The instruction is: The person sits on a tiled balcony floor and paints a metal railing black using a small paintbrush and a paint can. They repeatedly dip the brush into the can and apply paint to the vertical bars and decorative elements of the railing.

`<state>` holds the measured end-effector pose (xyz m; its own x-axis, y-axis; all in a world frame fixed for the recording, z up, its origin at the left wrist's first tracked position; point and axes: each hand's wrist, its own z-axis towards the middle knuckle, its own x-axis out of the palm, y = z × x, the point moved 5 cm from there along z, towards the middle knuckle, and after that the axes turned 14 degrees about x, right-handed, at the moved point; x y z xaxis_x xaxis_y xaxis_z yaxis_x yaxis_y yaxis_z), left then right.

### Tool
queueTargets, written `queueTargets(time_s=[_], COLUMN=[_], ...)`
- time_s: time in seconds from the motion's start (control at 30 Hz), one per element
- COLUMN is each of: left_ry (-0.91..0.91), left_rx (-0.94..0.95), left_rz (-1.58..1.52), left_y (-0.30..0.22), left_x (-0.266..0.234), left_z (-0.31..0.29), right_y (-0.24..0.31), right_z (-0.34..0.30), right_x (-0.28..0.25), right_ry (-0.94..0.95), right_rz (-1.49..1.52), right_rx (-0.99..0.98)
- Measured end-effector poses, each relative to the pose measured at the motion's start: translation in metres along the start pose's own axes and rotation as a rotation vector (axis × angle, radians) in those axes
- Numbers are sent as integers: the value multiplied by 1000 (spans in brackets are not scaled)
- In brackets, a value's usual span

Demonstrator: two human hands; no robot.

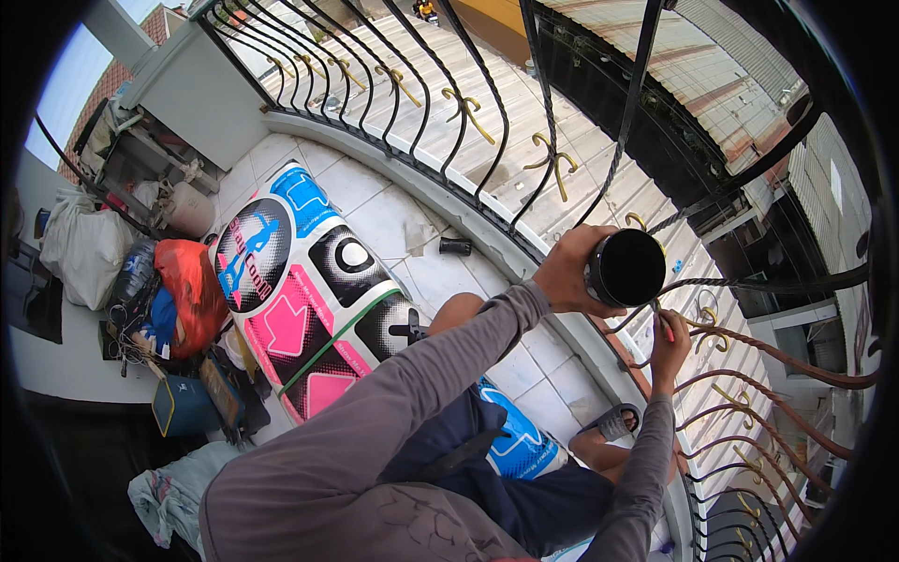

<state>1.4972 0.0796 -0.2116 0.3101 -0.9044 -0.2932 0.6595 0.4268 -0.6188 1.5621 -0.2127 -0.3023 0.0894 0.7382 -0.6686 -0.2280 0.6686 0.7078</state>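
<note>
My left hand (568, 272) is wrapped round the side of a round can (626, 269), whose open top shows black. Just below and right of the can, my right hand (670, 348) pinches a thin brush (666, 328) with a reddish handle. The brush's upper end points toward the can's rim, beside the railing; its bristles are too small to make out. Both hands are close to the curved metal railing (716, 330). Its twisted bars look brown near my right hand and black farther left, with gold-coloured ornaments on them.
I sit on a rolled, padded mat (309, 272) printed in pink, blue and black, tied with a green strap (342, 339). A small black cylinder (456, 246) lies on the tiled floor (375, 220). Bags, including a red one (192, 290), are piled at left. Roofs lie below, beyond the railing.
</note>
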Motion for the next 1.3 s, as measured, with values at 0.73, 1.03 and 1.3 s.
queueTargets(time_s=[0.73, 1.03, 1.3], left_ry=[60, 53, 83], left_rx=[-15, -50, -36], left_rz=[-3, -18, 19], left_y=[-4, -2, 1], left_x=[7, 5, 3], left_z=[3, 1, -1], right_y=[-7, -6, -3], right_z=[-1, 0, -1], right_x=[2, 3, 2], right_ry=[-19, -13, -23], right_rz=[2, -8, -27], right_rx=[35, 46, 31])
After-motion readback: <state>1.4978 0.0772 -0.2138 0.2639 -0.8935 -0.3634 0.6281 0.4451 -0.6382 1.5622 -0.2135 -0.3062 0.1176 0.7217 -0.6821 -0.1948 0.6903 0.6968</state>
